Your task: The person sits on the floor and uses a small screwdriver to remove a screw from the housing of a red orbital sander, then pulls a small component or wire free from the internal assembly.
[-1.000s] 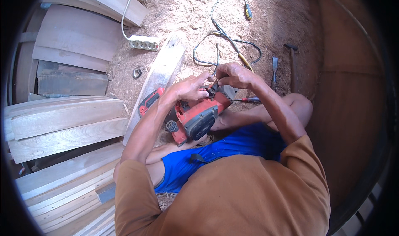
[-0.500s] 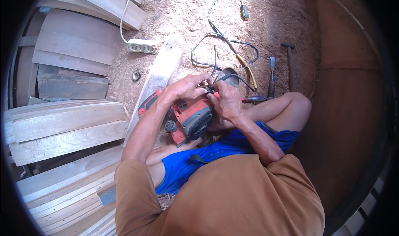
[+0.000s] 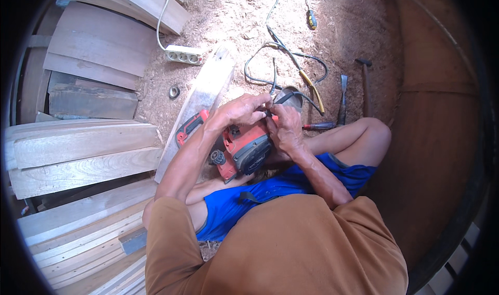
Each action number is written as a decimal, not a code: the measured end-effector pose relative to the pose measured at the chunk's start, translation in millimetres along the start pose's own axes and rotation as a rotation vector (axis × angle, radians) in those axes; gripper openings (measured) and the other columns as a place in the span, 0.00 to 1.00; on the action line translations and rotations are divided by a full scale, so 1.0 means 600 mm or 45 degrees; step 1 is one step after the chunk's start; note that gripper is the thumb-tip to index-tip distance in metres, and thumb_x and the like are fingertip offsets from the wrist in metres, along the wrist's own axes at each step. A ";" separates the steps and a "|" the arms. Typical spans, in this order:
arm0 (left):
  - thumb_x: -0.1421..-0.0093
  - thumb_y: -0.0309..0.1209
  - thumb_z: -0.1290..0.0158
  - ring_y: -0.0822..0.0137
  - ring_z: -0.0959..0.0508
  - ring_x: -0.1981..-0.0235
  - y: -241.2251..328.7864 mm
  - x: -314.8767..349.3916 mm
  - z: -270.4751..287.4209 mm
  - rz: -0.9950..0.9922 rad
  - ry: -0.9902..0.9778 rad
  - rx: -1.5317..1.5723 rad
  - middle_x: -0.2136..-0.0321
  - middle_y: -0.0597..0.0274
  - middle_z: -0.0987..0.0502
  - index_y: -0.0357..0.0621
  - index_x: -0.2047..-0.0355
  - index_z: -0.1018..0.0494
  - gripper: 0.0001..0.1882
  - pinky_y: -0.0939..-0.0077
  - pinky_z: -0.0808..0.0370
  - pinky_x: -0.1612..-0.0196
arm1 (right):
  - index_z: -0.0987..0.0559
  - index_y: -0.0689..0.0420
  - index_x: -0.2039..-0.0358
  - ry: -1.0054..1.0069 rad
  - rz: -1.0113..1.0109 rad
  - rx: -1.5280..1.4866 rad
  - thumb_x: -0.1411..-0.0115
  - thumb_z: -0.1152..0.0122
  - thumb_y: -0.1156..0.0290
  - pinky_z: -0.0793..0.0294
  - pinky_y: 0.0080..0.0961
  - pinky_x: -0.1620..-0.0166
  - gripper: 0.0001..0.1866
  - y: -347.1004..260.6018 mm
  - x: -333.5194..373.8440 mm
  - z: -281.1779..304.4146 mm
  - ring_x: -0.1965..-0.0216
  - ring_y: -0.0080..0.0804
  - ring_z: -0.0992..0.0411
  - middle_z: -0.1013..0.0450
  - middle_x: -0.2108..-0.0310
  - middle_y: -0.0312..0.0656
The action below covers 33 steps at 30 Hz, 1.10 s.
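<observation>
A red and black electric planer [image 3: 248, 144] lies tilted against my crossed legs, its handle toward the left. My left hand [image 3: 243, 109] reaches over its far end with the fingertips pinched together. Opposite it, my right hand [image 3: 287, 124] is also closed, thumb and fingers meeting the left ones. Between the fingertips is a small dark piece, which seems to be part of the black cord [image 3: 306, 96] that curves in from the right. Its exact shape is hidden by my fingers. Just beyond my hands sits a grey, rounded, hollow-looking thing [image 3: 291, 101].
A pale board [image 3: 202, 89] lies beside the planer. On the shavings-covered ground are a power strip [image 3: 184, 55], a tape roll [image 3: 174, 92], a yellow-black screwdriver [image 3: 312, 20], a chisel [image 3: 343, 100], a hammer [image 3: 366, 82] and another screwdriver [image 3: 318, 126]. Stacked planks [image 3: 86, 162] stand left; a brown wall [image 3: 442, 154] rises right.
The whole view has shifted slightly, moving the ground items a little to the right. Both hands stay together over the planer's far end, with only slight finger movement.
</observation>
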<state>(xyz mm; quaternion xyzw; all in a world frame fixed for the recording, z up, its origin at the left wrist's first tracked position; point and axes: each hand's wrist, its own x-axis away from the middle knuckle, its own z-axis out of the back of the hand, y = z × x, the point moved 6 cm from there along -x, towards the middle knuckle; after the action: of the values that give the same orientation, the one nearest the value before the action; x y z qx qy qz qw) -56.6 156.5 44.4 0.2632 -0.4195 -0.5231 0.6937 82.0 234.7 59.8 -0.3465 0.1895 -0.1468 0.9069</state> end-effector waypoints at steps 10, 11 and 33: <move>0.38 0.31 0.43 0.40 0.16 0.60 -0.008 -0.002 -0.002 -0.014 0.025 0.047 0.65 0.43 0.17 0.49 0.48 0.30 0.18 0.48 0.21 0.56 | 0.22 0.53 0.57 0.011 0.016 -0.053 0.44 0.28 0.72 0.32 0.47 0.55 0.15 0.012 -0.004 -0.003 0.59 0.49 0.27 0.25 0.63 0.44; 0.38 0.29 0.42 0.41 0.15 0.58 -0.006 -0.003 -0.001 -0.016 0.025 0.036 0.62 0.43 0.16 0.48 0.48 0.29 0.18 0.49 0.20 0.53 | 0.22 0.53 0.57 0.008 0.013 -0.053 0.44 0.28 0.72 0.32 0.47 0.55 0.15 0.015 -0.005 -0.002 0.59 0.49 0.27 0.25 0.63 0.44; 0.39 0.28 0.43 0.46 0.14 0.59 -0.003 0.002 0.009 0.161 0.001 0.095 0.63 0.45 0.14 0.45 0.43 0.31 0.23 0.53 0.19 0.53 | 0.16 0.58 0.72 -0.467 -1.016 -1.174 0.35 0.28 0.61 0.42 0.23 0.75 0.14 0.157 -0.027 -0.045 0.77 0.18 0.36 0.28 0.79 0.31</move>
<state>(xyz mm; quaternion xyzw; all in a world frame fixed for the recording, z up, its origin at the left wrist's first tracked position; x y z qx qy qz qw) -61.6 155.2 46.2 0.2622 -0.4541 -0.4622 0.7151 68.4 293.2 -19.3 -0.7648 -0.0689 -0.3148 0.5578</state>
